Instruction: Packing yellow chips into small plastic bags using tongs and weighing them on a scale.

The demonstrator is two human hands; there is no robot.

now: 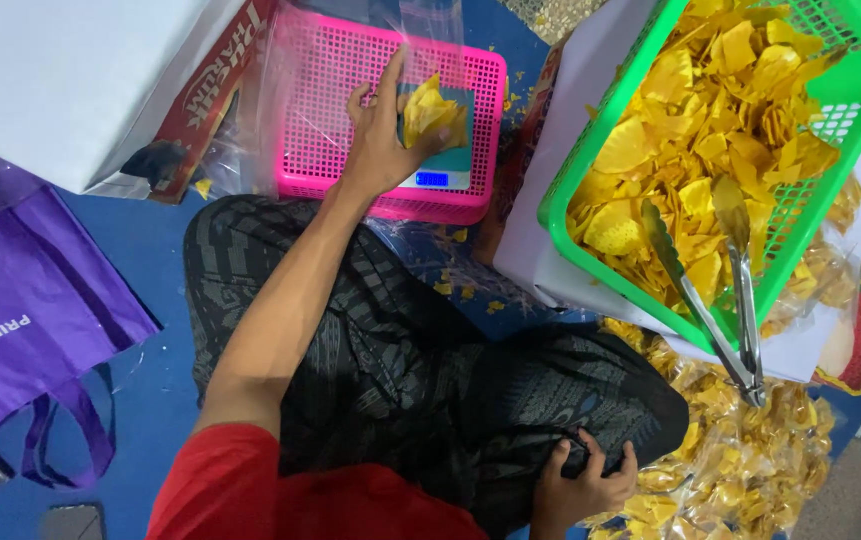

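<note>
My left hand (378,135) reaches forward and grips a clear plastic bag of yellow chips (432,108). The bag stands on a small digital scale (437,178) with a lit blue display. The scale sits on an upturned pink plastic basket (325,85). My right hand (582,485) is low at my right knee, fingers curled into the dark patterned cloth (420,360) over my crossed legs. To the right, a green basket (855,100) is heaped with loose yellow chips (700,130), and metal tongs (725,300) lie in it with the handle over its near rim.
The green basket rests on a white box (550,250). Several filled clear bags of chips (750,470) are piled by my right knee. A purple cloth bag (20,310) lies at the left, a white carton (60,70) at the top left. Crumbs dot the blue mat (155,300).
</note>
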